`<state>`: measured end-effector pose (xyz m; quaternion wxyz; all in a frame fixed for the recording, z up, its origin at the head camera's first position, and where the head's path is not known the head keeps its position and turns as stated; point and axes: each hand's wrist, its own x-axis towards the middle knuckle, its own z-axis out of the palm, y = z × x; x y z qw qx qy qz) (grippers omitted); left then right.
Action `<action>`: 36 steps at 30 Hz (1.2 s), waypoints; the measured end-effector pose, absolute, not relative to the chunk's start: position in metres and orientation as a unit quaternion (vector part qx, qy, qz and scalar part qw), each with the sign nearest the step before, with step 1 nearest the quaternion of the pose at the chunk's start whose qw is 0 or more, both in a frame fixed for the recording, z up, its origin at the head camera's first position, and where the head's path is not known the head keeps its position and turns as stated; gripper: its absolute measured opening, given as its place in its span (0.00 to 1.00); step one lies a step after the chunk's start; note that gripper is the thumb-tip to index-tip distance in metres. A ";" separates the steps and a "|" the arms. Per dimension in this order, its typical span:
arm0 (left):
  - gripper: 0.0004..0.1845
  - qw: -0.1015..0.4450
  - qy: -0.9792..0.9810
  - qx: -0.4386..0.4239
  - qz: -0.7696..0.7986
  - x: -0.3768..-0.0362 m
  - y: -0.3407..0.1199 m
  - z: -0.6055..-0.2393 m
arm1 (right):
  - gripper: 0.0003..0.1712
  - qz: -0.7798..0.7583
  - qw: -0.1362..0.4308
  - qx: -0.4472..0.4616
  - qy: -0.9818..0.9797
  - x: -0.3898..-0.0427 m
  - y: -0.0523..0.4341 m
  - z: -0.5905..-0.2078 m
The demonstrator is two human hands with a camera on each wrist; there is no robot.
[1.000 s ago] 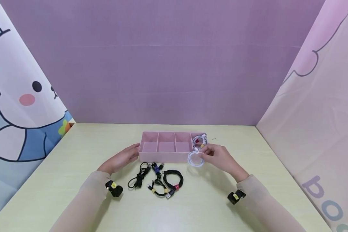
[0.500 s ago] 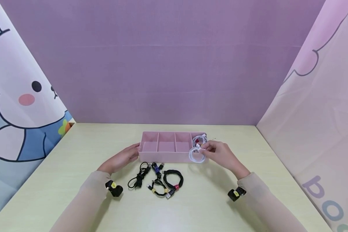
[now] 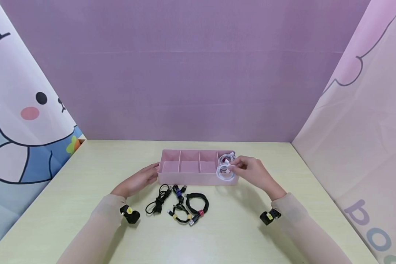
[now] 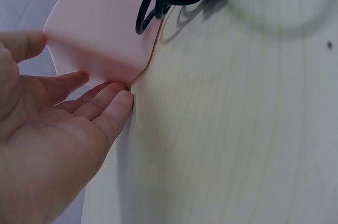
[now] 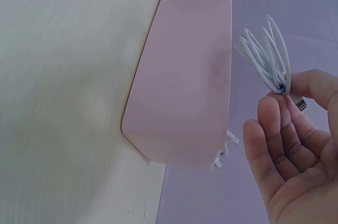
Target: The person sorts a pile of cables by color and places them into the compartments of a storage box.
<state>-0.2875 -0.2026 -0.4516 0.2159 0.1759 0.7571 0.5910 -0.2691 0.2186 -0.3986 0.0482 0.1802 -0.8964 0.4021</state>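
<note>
My right hand [image 3: 255, 175] pinches a coiled white charging cable [image 5: 270, 60] between thumb and fingers. The coil hangs over the front wall at the right end of a pink divided box [image 3: 184, 179]. In that end compartment lies other white cable [image 3: 229, 156], partly hidden behind the held coil; plug ends [image 5: 232, 138] poke above the rim in the right wrist view. At the opposite end, my left hand [image 3: 136, 181] touches the box's side wall with extended fingertips, as the left wrist view confirms.
Before the box lie several coiled black cables: one loosely bundled [image 3: 158, 202], one with a blue tie [image 3: 179, 193], one with a red tie [image 3: 206, 201] and a small one with yellow ties [image 3: 189, 217]. Purple cloth [image 3: 191, 73] stands behind the table [image 3: 237, 234].
My right hand has risen slightly away from me, carrying the white cable from below the box's front wall up toward the right compartment. The left hand stays put against the box.
</note>
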 end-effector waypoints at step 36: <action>0.32 0.213 0.760 0.169 0.590 -0.289 -0.202 -0.453 | 0.11 0.406 0.054 0.155 -0.899 -0.281 0.223 -0.392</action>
